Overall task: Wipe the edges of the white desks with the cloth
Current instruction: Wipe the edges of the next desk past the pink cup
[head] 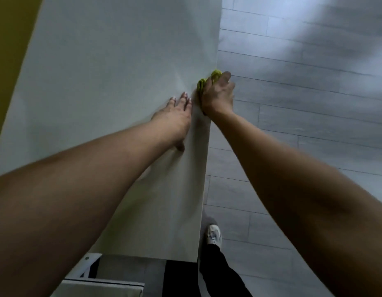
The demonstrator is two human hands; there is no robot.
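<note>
White laminate makes up the desk (113, 82), which runs from near to far through the left and middle of the view, its long right edge dropping to a floor (303, 103) of grey planks. At that right edge, about halfway along, the right hand (218, 95) grips a yellow-green cloth (204, 82), fingers curled over it and pressing it against the rim; folds of cloth show between the fingers and bulge out at the far side of the hand. Just to the left, the left hand (175, 116) lies flat on the desktop with its fingers straight and together, pointing away, holding nothing; it sits just beside the right hand, and whether the two touch cannot be told. Both bare forearms reach in from the near corners. On the floor near the desk's near right corner stands a white shoe (214, 234) below a black trouser leg (220, 273). A yellow wall (10, 50) fills the far left.
</note>
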